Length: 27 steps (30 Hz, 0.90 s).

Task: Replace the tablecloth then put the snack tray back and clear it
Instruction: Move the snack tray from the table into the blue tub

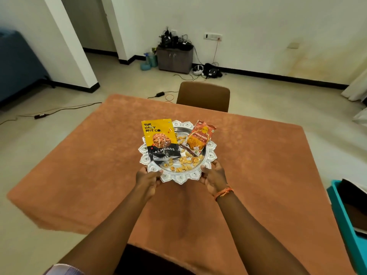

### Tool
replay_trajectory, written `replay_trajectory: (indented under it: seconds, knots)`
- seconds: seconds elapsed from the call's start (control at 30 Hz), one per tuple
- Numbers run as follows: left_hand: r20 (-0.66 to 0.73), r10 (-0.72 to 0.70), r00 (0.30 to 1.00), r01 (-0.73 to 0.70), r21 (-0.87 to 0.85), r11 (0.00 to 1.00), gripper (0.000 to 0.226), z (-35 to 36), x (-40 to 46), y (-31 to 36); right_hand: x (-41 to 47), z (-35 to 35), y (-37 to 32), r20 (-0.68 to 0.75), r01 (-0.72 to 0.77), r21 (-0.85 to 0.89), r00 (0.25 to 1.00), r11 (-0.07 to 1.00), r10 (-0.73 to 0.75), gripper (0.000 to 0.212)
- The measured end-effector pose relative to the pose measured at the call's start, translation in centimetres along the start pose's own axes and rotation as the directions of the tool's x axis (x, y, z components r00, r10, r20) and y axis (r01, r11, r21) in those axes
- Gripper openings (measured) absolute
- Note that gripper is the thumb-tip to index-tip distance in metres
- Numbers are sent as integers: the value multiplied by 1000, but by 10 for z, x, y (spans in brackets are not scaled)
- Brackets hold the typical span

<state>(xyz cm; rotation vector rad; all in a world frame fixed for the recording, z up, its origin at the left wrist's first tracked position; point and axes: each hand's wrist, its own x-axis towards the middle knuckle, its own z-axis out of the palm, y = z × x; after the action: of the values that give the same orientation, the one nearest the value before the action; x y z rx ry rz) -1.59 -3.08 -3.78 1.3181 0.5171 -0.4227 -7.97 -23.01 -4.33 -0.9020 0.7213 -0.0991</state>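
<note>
Snack tray (179,178) mid-counter, orange tablecloth (258,165) bare all round to every edge. Left hand (147,178) and right hand (213,178) grasp tray's near rim, arms outstretched.

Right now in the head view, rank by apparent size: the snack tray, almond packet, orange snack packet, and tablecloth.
1. tablecloth
2. snack tray
3. almond packet
4. orange snack packet

Both packets lie on the tray, so that ranking seems fair.

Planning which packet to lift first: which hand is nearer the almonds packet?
Left. The left hand grips the tray rim just below the almonds packet; the right hand holds the rim's opposite side, farther away.
</note>
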Motion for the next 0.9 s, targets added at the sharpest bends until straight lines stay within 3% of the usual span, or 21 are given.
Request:
replay_trajectory:
  seconds: [0.2, 0.5, 0.9]
  knots:
    - [45, 22, 999, -20, -41, 999, 40, -1, -30, -2, -29, -14, -3, -48, -1, -9, 999, 1000, 1, 41]
    - [229, 29, 973, -25, -22, 999, 40, 2, -119, -23, -141, -66, -6, -126, 135, 74, 984, 988, -125, 41]
    - [467, -81, 880, 11, 151, 989, 37, 75, -256, -131, -286, -239, -1, -364, 294, 181, 907, 939, -214, 50]
